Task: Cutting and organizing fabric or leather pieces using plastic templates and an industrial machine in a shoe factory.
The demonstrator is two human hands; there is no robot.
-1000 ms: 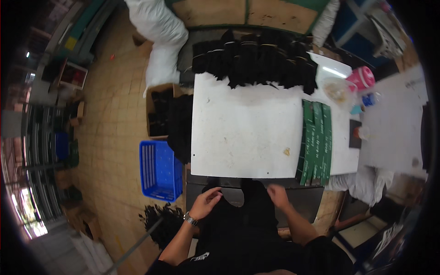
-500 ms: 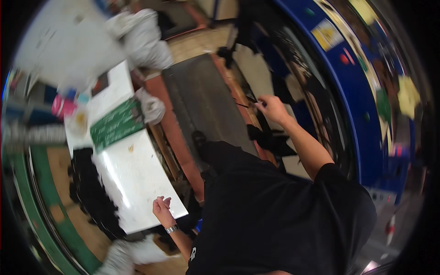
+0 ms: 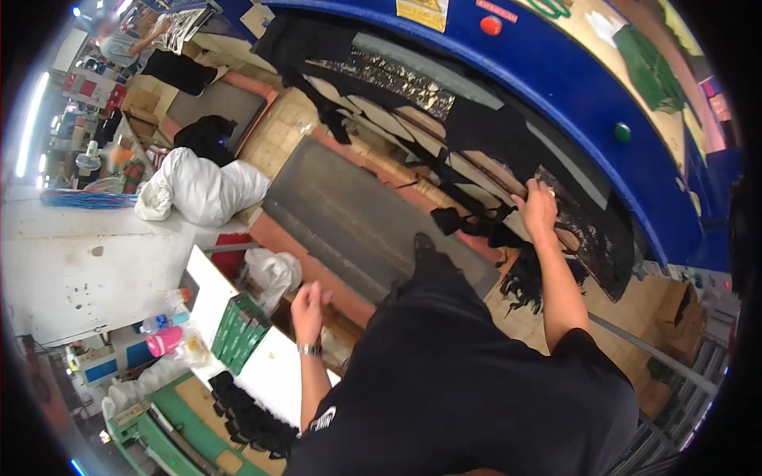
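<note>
My right hand (image 3: 540, 208) reaches to the blue machine (image 3: 635, 170) on the right. Its fingers are bent at the dark front edge of the machine's bed, beside black fabric (image 3: 488, 131); whatever they hold is hidden. A ring shows on one finger. My left hand (image 3: 308, 311), with a metal watch on the wrist, hangs in the air with nothing seen in it. Its fingers are loosely curled and slightly apart, a little blurred. Nearest to it are the white table (image 3: 274, 373) and a white plastic bag (image 3: 274, 271).
A dark mat (image 3: 341, 210) with reddish borders lies underfoot. Green boxes (image 3: 238, 333) and black pieces (image 3: 250, 416) are on and beside the white table. A large white sack (image 3: 202, 186) stands farther off. Another person (image 3: 119, 46) works at the far left.
My view has turned toward the machine. My right hand has moved from above the mat's edge to the machine's bed. My left hand has risen off the white table's near end.
</note>
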